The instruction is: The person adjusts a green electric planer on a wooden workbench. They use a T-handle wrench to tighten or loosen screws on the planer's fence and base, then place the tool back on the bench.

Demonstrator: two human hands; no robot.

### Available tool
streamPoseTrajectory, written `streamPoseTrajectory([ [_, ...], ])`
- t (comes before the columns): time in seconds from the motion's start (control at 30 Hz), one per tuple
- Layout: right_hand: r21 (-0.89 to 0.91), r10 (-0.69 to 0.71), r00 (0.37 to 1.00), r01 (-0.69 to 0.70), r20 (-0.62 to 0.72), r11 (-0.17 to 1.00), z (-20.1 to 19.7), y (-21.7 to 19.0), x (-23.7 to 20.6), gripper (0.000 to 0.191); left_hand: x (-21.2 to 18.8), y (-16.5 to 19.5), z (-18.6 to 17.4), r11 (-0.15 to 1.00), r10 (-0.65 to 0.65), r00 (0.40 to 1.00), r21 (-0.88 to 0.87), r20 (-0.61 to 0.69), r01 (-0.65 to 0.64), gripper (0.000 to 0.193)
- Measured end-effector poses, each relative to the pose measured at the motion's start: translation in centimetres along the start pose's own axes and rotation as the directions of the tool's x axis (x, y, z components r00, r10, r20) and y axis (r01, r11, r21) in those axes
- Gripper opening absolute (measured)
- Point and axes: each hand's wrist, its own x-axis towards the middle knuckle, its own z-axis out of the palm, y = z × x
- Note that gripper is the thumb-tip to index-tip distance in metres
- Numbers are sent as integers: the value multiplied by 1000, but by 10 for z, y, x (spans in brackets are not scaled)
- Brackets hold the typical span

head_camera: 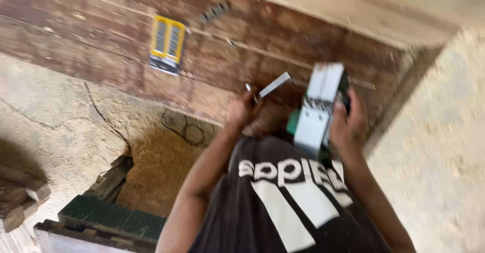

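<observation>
Fingers (359, 112) wrap planer (318, 112); left hand (241, 112) grips spanner (270, 88)

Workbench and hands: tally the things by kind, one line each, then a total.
Power planer, green and grey, held by the right hand: 1
Thin metal blade at the left hand: 1
Yellow packet on the workbench: 1
Total: 3

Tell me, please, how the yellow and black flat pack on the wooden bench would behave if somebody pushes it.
The yellow and black pack lies flat on the rough wooden bench, so it would probably slide, not roll. It looks thin, so likely light and somewhat bendable. The picture is blurred.
</observation>
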Motion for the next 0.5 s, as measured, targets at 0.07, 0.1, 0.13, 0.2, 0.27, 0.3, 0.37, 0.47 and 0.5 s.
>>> streamPoseTrajectory([
  [0.07,28,-89,996,90,-13,996,-4,6,-3,46,-3,11,-8,993,-110,987,-21,120,114,38],
  [0.1,71,-98,995,99,-19,993,-5,6,-3,46,0,17,-13,985,-170,969,6,179,172,46],
  [0.13,113,-108,994,111,-30,987,-6,5,-3,47,3,25,-19,974,-227,946,37,233,224,55],
  [0.2,129,58,998,-62,33,990,-9,1,-2,44,10,46,-26,937,-176,947,-250,268,245,39],
  [0.27,136,175,980,-186,91,973,-9,-6,-4,42,15,68,-32,846,-154,923,-437,351,307,33],
  [0.3,144,210,974,-220,84,965,-8,-9,-3,41,21,79,-33,807,-121,900,-486,418,334,32],
  [0.37,132,164,985,-169,50,977,-7,-10,0,42,31,97,-33,800,-70,883,-503,465,328,30],
  [0.47,78,10,1000,-12,26,997,-8,-4,3,48,40,113,-31,858,-45,894,-441,447,263,29],
  [0.5,84,21,999,-25,47,996,-9,-1,4,50,41,115,-30,862,-39,888,-434,459,263,28],
])
